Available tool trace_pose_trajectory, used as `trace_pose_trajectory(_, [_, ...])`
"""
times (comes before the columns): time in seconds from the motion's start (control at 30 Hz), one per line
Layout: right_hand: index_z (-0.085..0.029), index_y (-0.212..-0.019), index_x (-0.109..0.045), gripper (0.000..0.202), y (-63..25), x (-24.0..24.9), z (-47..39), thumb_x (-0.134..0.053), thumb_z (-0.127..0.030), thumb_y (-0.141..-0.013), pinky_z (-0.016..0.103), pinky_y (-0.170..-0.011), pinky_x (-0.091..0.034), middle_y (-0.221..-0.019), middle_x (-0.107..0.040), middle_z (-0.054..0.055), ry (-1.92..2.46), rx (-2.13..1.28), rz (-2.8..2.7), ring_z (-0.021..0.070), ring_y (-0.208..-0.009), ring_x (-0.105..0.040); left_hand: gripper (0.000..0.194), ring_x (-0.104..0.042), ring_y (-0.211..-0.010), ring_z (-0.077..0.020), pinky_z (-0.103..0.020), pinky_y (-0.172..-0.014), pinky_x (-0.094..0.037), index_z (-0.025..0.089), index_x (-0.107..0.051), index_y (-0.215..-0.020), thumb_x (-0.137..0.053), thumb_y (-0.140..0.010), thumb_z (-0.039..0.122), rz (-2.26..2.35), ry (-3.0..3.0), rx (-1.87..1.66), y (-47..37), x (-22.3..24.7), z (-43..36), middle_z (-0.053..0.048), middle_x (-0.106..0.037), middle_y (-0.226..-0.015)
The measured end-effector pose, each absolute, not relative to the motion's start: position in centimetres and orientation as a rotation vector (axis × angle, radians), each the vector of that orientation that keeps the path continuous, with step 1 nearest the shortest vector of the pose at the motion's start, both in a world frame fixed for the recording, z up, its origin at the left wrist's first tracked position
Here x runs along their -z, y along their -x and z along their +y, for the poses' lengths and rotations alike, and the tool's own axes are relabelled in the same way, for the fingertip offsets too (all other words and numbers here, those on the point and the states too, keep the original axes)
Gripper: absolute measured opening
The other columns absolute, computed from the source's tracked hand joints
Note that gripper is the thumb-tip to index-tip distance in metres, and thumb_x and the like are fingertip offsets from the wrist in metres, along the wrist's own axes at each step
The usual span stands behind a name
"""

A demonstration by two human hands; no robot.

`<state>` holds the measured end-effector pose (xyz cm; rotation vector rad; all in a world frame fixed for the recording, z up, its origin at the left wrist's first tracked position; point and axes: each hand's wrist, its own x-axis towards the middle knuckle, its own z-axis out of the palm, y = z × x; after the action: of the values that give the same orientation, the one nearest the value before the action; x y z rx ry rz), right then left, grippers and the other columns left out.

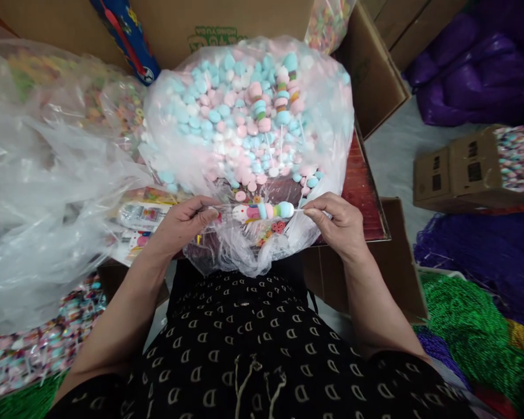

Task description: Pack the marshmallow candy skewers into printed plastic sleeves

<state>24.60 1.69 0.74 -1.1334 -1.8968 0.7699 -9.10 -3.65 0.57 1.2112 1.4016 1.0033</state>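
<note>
A marshmallow candy skewer with pink, blue and green pieces lies level between my hands. My right hand pinches its white stick. My left hand has thumb and finger closed on the end of a small printed clear wrapper, which covers the skewer's left part. How far the candy reaches inside the wrapper is hard to tell. Just beyond my hands, a big clear plastic bag holds loose pink, blue and white candies. Three threaded skewers rest on top of these candies.
To the left are flat printed wrappers and a large clear plastic bag. A cardboard box stands behind. Right of the red table are boxes, purple sacks and green strands.
</note>
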Motion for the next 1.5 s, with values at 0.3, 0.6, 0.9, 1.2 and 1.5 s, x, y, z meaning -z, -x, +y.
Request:
trace_pose_trajectory(0.3, [-0.028,-0.070,-0.076,0.047,-25.0,0.3,1.6,-0.067,-0.070,-0.090,0.041,-0.082,-0.053,-0.065,-0.068,0.003,1.119,-0.817,-1.966,0.0213,-0.069,-0.064,0.036,-0.046,-0.054,-0.0125,-0.021,-0.050,-0.035,0.018,-0.081,-0.105,-0.079,-0.081,0.046,1.423,-1.279,-0.913,8.6,-1.4,-3.9,0.001,-0.058,-0.061])
trace_pose_trajectory(0.6, [-0.028,-0.080,-0.076,0.028,-24.6,0.9,1.2,-0.073,-0.053,-0.092,0.044,-0.092,-0.054,-0.072,-0.070,0.001,1.087,-0.884,-1.896,0.0201,-0.073,-0.064,0.041,-0.055,-0.057,-0.0143,-0.022,-0.053,-0.041,0.020,-0.082,-0.103,-0.084,-0.074,0.048,1.469,-1.363,-0.811,8.3,-2.2,-3.5,0.000,-0.070,-0.069])
trace_pose_trajectory(0.9, [-0.024,-0.078,-0.077,0.041,-24.3,1.0,1.3,-0.076,-0.064,-0.085,0.034,-0.075,-0.055,-0.079,-0.075,0.003,1.123,-1.226,-1.761,0.0191,-0.075,-0.069,0.009,-0.058,-0.066,-0.0176,-0.027,-0.062,-0.046,0.022,-0.085,-0.081,-0.084,-0.075,0.028,1.484,-1.440,-1.045,8.2,-3.1,-3.0,-0.004,-0.070,-0.071])
trace_pose_trajectory(1.2, [-0.028,-0.083,-0.080,0.045,-24.3,2.2,1.3,-0.063,-0.069,-0.093,0.037,-0.078,-0.055,-0.081,-0.076,0.004,1.061,-1.128,-1.854,0.0206,-0.079,-0.069,0.017,-0.060,-0.052,-0.0158,-0.026,-0.050,-0.049,0.018,-0.076,-0.086,-0.072,-0.089,0.034,1.422,-1.288,-0.948,7.5,-3.6,-2.6,-0.005,-0.068,-0.066])
trace_pose_trajectory(1.5, [-0.027,-0.080,-0.076,0.033,-24.1,2.6,1.0,-0.074,-0.058,-0.090,0.038,-0.085,-0.055,-0.078,-0.074,0.002,1.023,-1.062,-1.722,0.0188,-0.078,-0.067,0.011,-0.059,-0.053,-0.0135,-0.023,-0.049,-0.050,0.018,-0.075,-0.087,-0.082,-0.079,0.021,1.414,-1.182,-1.009,6.9,-4.4,-2.1,-0.002,-0.063,-0.062])
